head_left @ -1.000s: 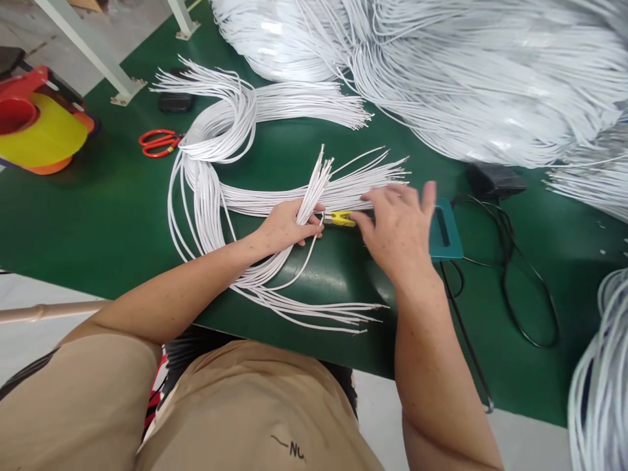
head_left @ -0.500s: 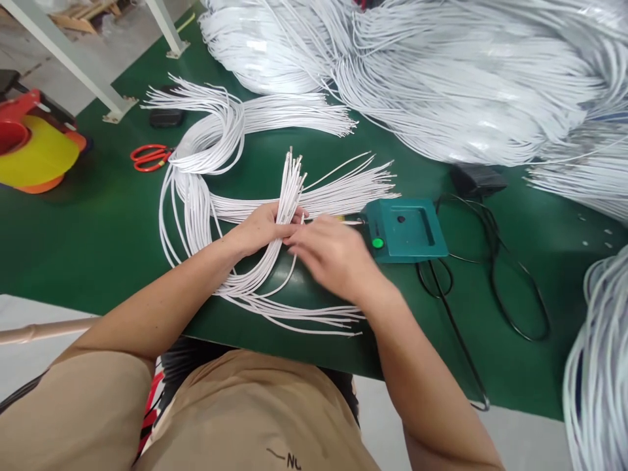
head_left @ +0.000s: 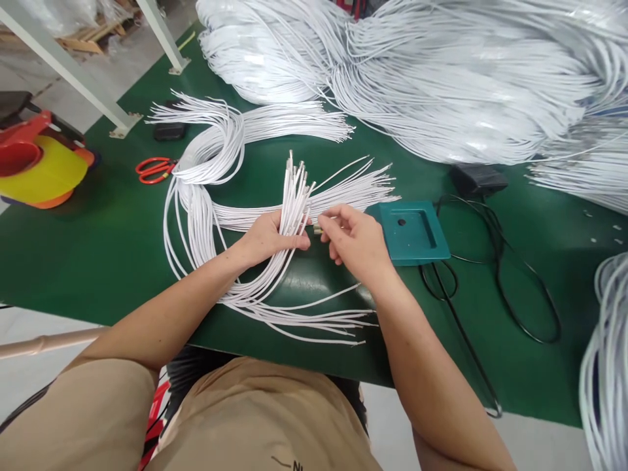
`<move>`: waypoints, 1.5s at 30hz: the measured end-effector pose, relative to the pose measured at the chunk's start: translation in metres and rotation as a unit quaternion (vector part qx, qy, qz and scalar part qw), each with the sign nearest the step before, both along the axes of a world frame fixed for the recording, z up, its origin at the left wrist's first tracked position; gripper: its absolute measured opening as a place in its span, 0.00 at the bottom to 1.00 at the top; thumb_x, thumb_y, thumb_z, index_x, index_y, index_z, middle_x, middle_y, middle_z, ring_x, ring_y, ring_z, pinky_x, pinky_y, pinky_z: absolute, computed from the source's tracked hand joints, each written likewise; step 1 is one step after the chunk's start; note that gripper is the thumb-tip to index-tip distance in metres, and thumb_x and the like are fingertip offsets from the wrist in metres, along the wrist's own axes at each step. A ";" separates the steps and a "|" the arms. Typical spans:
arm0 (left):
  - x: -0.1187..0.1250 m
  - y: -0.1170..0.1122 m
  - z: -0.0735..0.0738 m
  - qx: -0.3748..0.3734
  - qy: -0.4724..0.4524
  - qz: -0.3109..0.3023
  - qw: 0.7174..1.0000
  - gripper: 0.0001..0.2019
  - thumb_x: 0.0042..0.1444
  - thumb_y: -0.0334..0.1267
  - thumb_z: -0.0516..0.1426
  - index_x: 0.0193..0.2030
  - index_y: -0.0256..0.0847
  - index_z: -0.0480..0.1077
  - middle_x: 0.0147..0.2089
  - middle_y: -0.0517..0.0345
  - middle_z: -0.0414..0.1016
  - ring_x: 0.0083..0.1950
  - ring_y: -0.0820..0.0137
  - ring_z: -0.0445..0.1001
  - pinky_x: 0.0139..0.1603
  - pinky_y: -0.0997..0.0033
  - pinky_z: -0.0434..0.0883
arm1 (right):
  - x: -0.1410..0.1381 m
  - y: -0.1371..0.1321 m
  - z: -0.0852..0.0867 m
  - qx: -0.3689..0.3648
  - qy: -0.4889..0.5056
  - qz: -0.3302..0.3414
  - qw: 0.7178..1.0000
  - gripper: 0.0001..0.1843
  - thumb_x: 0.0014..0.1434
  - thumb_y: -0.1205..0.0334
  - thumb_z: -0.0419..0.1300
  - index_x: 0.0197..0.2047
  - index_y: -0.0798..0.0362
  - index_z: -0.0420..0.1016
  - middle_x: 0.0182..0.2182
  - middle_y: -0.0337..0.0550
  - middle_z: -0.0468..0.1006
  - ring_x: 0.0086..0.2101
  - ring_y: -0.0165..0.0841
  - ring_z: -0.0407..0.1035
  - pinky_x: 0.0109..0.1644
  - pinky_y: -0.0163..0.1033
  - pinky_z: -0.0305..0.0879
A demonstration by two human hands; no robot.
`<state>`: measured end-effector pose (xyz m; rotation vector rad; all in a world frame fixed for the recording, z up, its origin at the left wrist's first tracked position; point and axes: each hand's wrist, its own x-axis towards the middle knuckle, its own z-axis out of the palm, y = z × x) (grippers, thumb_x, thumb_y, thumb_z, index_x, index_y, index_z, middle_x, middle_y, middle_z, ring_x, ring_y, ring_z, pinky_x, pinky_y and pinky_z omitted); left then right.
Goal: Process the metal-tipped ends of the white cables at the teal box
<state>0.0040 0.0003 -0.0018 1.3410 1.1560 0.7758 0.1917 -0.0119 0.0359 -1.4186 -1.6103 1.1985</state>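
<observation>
A bundle of white wires (head_left: 294, 203) stands gathered in my left hand (head_left: 267, 237), its metal-tipped ends pointing up and the thumb laid across the front. The wires curve down from the hand toward the table's front edge, where several loose wire ends (head_left: 338, 317) fan out to the right. Close by on the right, my right hand (head_left: 356, 242) has its fingers curled together. At its fingertips shows a small metallic, yellowish tip (head_left: 318, 229); whether they grip it is unclear. A teal device (head_left: 415, 232) sits just behind that hand, partly covered by it.
More white wires (head_left: 210, 150) lie looped on the green table (head_left: 112, 261), beside red-handled scissors (head_left: 154, 170). A yellow and red tape dispenser (head_left: 44, 163) stands left. Large wire heaps (head_left: 441, 78) fill the back. A black cable (head_left: 530, 261) and thin rod (head_left: 468, 347) lie right.
My right hand has moved right, away from the bundle and toward the teal device. One wire that ran up to the hands now lies lower, pointing right. The left hand keeps its hold.
</observation>
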 end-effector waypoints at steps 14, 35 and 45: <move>0.012 -0.006 0.003 -0.054 -0.117 0.041 0.991 0.17 0.42 0.41 0.70 0.31 0.37 0.67 0.29 0.64 0.69 0.28 0.78 0.66 0.28 0.77 0.63 | -0.008 0.005 -0.008 -0.023 0.155 -0.032 0.987 0.11 0.51 0.55 0.66 0.28 0.54 0.75 0.20 0.33 0.72 0.17 0.23 0.59 0.21 0.33 0.56; 0.019 -0.014 0.008 0.007 -0.055 0.047 0.997 0.12 0.51 0.36 0.63 0.33 0.38 0.62 0.32 0.59 0.77 0.31 0.72 0.79 0.31 0.75 0.70 | -0.009 0.009 -0.016 -0.176 0.330 -0.007 0.927 0.13 0.50 0.57 0.64 0.21 0.55 0.68 0.17 0.33 0.65 0.18 0.23 0.54 0.23 0.32 0.56; 0.023 -0.018 0.010 0.027 -0.042 0.052 0.997 0.12 0.48 0.33 0.64 0.30 0.37 0.62 0.28 0.63 0.73 0.29 0.74 0.76 0.33 0.72 0.74 | -0.005 0.009 -0.018 -0.223 0.348 0.044 0.910 0.22 0.53 0.50 0.66 0.19 0.54 0.65 0.16 0.33 0.63 0.20 0.25 0.61 0.26 0.33 0.57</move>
